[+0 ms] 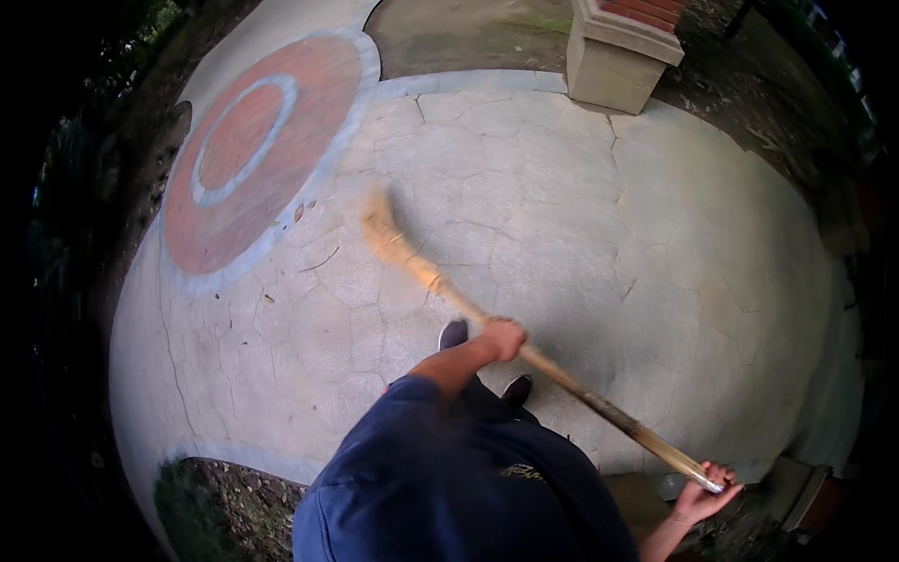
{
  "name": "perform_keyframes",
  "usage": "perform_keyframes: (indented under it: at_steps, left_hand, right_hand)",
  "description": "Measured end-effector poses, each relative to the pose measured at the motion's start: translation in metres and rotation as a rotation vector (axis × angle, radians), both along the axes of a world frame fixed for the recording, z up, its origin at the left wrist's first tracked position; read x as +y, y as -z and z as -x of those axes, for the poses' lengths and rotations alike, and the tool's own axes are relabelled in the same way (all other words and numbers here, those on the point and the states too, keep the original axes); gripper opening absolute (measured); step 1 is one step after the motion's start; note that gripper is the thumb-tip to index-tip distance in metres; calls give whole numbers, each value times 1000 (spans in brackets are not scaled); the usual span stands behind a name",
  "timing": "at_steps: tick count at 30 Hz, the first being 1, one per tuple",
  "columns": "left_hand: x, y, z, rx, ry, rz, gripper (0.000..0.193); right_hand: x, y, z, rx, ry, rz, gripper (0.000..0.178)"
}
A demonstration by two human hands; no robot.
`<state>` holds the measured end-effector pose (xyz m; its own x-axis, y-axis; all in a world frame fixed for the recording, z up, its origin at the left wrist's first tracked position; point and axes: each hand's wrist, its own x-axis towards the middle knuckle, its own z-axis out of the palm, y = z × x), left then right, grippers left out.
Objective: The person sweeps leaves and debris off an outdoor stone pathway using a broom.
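Note:
A broom with a long wooden handle slants across the paving in front of me, from upper left to lower right. Its straw-coloured bristle head is smeared by motion, at or just above the ground. My left hand is closed around the handle at about its middle, nearer the bristles. My right hand grips the handle's far end at the lower right, fingers curled over its top. Left of the bristles lie a thin twig and several small dry leaves.
Pale cracked paving spreads around my dark shoes. A round red inlay with blue-grey rings lies at the upper left. A stone pillar base stands at the far edge. A planted bed borders the lower left.

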<state>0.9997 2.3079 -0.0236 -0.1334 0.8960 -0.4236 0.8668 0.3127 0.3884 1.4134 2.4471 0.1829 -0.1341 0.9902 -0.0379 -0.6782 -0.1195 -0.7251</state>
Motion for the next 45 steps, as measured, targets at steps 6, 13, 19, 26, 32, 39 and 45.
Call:
perform_keyframes:
  at_steps: [6,13,19,26,32,39,45]
  left_hand:
    - [81,-10,69,7,-37,-287,13]
    - [21,6,139,-80,-266,-324,13]
    - [-140,19,188,-33,-479,-43,11]
    - [-208,11,208,-13,-528,239,17]
    - [-115,8,230,31,-378,89,16]
    - [75,-6,216,-13,-123,-291,13]
    - [216,-42,197,-131,110,-536,11]
  right_hand:
    - [-24,-56,81,23,-175,-201,20]
    - [-24,-95,217,-150,-413,-375,14]
    - [-28,-52,320,-177,-586,-201,16]
    - [-16,13,369,-126,-560,72,15]
    - [30,7,335,-53,-412,54,14]
    - [71,-54,254,-59,-66,-193,12]
    - [29,-119,237,-159,106,-503,12]
